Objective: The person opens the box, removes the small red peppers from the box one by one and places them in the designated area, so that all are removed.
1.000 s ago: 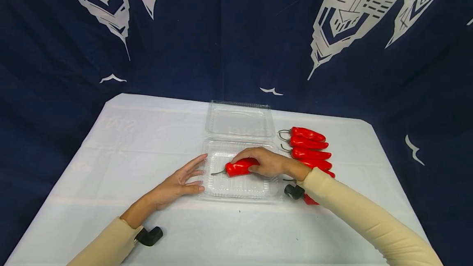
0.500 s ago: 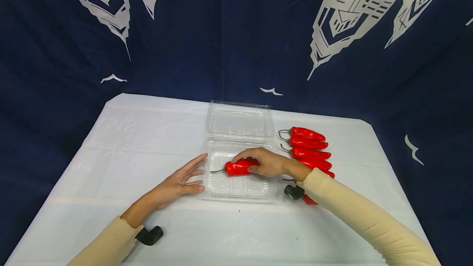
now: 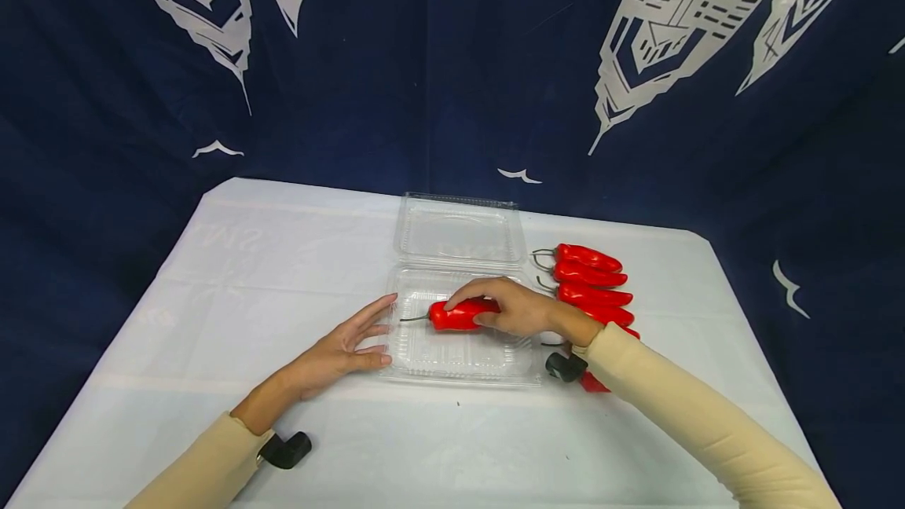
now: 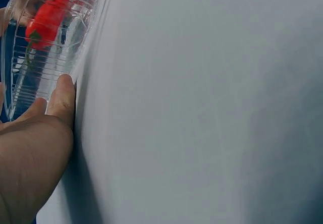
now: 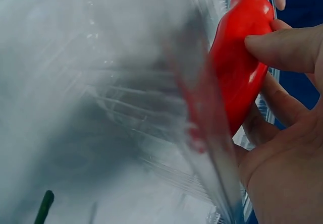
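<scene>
A red pepper [image 3: 452, 317] with a thin green stem is held in my right hand [image 3: 514, 308], over the base of a clear plastic clamshell box [image 3: 438, 360]. In the right wrist view, the thumb presses one side of the pepper [image 5: 239, 57] while fingers curl behind it. The stem points left. My left hand [image 3: 346, 348] rests with its fingers spread and fairly straight against the box's left edge. Through the box wall, the left wrist view shows the pepper [image 4: 46, 24] beyond my left fingers.
The clear lid [image 3: 459, 232] lies folded back behind the base. Several more red peppers [image 3: 594, 294] lie in a column right of the box, some partly hidden by my right forearm. A white cloth [image 3: 283, 250] covers the table; a dark blue patterned curtain [image 3: 368, 100] hangs behind.
My right hand and the pepper have shifted slightly away from me, toward the back of the box. The left hand has stayed at the box's edge.
</scene>
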`<action>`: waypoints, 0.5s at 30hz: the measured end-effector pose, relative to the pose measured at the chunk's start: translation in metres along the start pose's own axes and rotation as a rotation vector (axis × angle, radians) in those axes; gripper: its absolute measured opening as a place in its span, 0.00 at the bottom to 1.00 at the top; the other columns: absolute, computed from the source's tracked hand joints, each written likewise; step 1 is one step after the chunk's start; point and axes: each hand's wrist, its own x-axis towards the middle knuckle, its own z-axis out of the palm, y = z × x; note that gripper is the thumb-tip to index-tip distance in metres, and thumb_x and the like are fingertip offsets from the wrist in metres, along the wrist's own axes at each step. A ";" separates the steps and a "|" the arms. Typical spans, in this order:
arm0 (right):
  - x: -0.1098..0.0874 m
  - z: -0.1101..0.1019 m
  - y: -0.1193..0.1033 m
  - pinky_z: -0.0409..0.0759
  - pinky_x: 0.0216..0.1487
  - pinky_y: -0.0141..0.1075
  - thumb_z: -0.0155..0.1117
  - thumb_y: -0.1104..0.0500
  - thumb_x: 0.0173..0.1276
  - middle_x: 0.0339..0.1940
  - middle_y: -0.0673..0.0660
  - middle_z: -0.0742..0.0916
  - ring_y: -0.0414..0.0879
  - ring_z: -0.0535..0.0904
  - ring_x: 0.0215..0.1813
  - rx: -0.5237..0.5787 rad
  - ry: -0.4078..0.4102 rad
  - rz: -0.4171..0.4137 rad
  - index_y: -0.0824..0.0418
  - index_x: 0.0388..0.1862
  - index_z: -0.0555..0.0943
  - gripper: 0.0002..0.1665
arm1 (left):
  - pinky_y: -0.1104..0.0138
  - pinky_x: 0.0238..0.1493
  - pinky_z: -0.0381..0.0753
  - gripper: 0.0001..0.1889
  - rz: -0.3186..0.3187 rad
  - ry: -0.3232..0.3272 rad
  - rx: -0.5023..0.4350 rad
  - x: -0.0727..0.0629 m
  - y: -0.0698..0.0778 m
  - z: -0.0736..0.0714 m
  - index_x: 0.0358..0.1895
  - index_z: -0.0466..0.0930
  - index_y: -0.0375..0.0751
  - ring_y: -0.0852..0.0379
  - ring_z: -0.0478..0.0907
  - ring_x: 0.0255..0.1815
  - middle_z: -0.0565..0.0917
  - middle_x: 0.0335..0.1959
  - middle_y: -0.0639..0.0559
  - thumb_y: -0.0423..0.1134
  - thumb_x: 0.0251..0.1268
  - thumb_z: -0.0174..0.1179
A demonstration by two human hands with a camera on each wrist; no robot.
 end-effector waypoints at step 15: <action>-0.013 -0.017 -0.002 0.79 0.64 0.44 0.65 0.70 0.67 0.62 0.50 0.82 0.47 0.76 0.62 0.087 0.093 -0.051 0.49 0.63 0.80 0.27 | 0.47 0.77 0.62 0.50 0.023 -0.005 -0.013 0.000 -0.001 0.000 0.81 0.46 0.63 0.40 0.50 0.80 0.44 0.83 0.51 0.35 0.63 0.68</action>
